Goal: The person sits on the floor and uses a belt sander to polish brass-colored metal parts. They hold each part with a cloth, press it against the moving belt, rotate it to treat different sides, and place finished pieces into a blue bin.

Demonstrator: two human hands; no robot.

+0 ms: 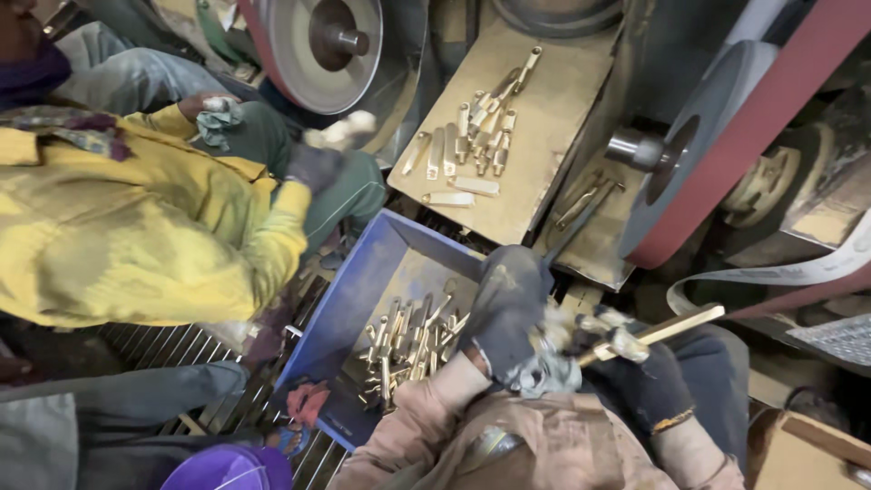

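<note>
Grimy workshop machinery fills the upper part of the view — a grey wheel carrying a red abrasive belt (726,145) on the right, and a second belt wheel (318,41) at the top left. Between them lies a tan board (544,118) serving as a counter, with a loose cluster of finished brass pieces (476,136) spread across it. Below that board sits a blue tray (363,290), its floor holding a heap of brass parts (408,345) lying crosswise on one another. The person's left hand (508,308), in a dark worn glove, hangs just over the right edge of the tray beside that heap; its fingers curl downward, and whether its grip has closed on anything cannot be told. The right hand (635,363), also dark-gloved with ragged cloth at the fingers, has its grip clenched around a brass rod (667,328), which points up and to the right toward the lower run of the red belt without touching it. A thin bangle shows at that wrist. On the left a co-worker in a yellow shirt (136,227) sits facing the second wheel, one gloved hand (313,163) raised near it. A purple tub (231,467) shows at the bottom edge.
</note>
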